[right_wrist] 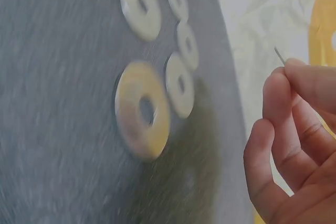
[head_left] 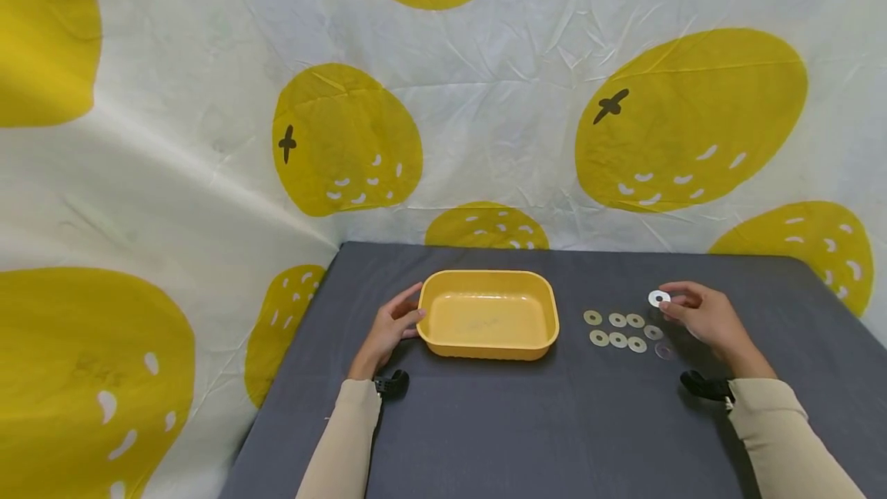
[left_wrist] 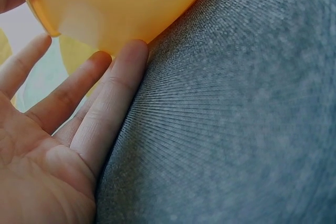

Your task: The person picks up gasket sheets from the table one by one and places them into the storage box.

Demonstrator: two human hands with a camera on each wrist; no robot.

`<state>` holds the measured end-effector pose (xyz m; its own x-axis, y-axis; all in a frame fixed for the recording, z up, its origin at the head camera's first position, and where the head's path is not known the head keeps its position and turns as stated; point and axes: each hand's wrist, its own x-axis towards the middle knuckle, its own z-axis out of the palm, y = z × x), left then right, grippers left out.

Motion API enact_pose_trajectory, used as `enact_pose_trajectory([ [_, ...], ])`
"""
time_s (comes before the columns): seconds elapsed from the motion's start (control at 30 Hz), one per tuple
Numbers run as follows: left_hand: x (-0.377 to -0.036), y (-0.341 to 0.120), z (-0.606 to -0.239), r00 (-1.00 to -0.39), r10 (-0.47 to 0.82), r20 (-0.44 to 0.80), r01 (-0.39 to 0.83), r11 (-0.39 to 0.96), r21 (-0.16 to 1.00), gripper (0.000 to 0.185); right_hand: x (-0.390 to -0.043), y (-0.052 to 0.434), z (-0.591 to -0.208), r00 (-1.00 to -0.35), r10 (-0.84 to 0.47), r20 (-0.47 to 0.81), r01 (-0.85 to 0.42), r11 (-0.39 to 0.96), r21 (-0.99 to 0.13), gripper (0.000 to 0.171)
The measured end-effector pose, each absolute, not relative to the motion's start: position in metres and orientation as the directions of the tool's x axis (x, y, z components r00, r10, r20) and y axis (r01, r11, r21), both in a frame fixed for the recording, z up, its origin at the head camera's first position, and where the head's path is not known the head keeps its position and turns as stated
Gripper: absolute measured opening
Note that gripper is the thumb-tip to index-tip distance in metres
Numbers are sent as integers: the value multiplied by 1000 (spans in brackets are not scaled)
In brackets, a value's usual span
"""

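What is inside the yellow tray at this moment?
Nothing shows inside the yellow tray: its floor looks bare in the head view, apart from faint marks. The near wall hides a strip of the floor. The washers lie on the table to its right; right hand pinches one.

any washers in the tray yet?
No, in the head view the yellow tray is empty; the washers lie on the table beside it.

A table (head_left: 485, 422) covered in dark grey cloth carries a yellow tray (head_left: 488, 349) near the middle of its far edge, and a cluster of flat washers (head_left: 618, 329) lying in two rows toward its far right corner
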<state>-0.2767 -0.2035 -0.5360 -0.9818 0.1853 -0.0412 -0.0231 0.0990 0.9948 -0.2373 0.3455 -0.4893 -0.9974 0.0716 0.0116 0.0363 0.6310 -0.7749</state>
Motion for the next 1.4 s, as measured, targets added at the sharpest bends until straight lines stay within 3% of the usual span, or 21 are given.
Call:
enact_pose_trajectory([
  [0.4, -276, -203, -536, -983, 180, -36, -18, 104, 994, 58, -233, 313, -472, -997, -19, 75, -74, 515, -854, 46],
  [1.4, -276, -202, -528, -982, 177, -71, -55, 94, 994, 56, -237, 235, -426, -992, -122, 19, -69, 420, -905, 43],
])
